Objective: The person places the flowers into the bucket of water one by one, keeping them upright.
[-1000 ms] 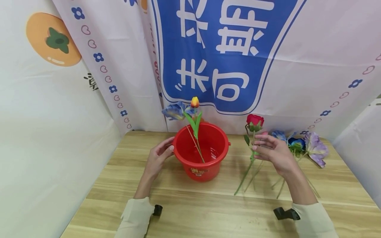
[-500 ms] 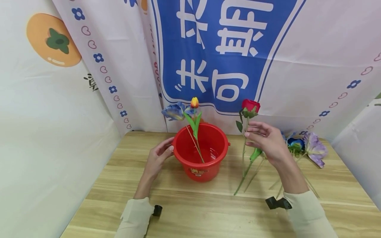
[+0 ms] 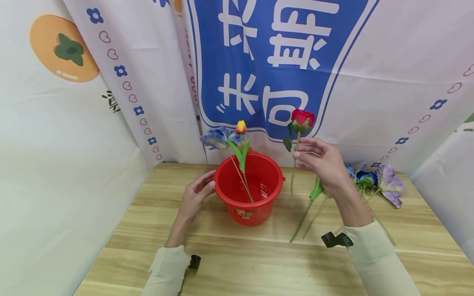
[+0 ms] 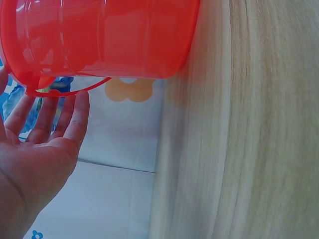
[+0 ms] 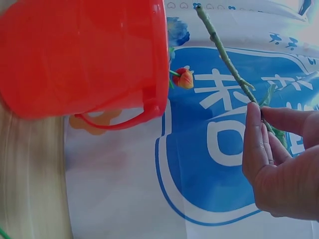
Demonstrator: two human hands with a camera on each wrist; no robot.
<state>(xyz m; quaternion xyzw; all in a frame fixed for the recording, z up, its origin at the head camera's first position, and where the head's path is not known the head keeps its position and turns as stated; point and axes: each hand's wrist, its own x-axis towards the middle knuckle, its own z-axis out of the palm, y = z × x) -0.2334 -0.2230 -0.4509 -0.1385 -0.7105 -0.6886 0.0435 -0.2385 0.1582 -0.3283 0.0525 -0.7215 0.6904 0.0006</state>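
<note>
My right hand (image 3: 324,162) pinches the stem of a red artificial rose (image 3: 303,119) between thumb and fingers, bloom up, to the right of the red bucket (image 3: 249,213). In the right wrist view the stem's bare lower end (image 5: 219,45) points toward the bucket's side. Resting at the bucket's left rim is my left hand (image 3: 195,198), its fingers extended; in the left wrist view the fingertips (image 4: 80,97) meet the thin handle (image 4: 65,93). Inside the bucket lean an orange-yellow tulip (image 3: 241,126) and a blue flower (image 3: 216,138).
On the wooden table (image 3: 237,263) at right lie more artificial flowers: a purple one (image 3: 390,185), a dark blue one (image 3: 366,179) and a green-leafed stem (image 3: 316,190), partly hidden by my right arm. A printed cloth (image 3: 389,98) hangs behind the table's back edge.
My right hand has lifted the red rose off the flowers at right and moved it up and left, closer to the bucket. My left hand stays at the rim.
</note>
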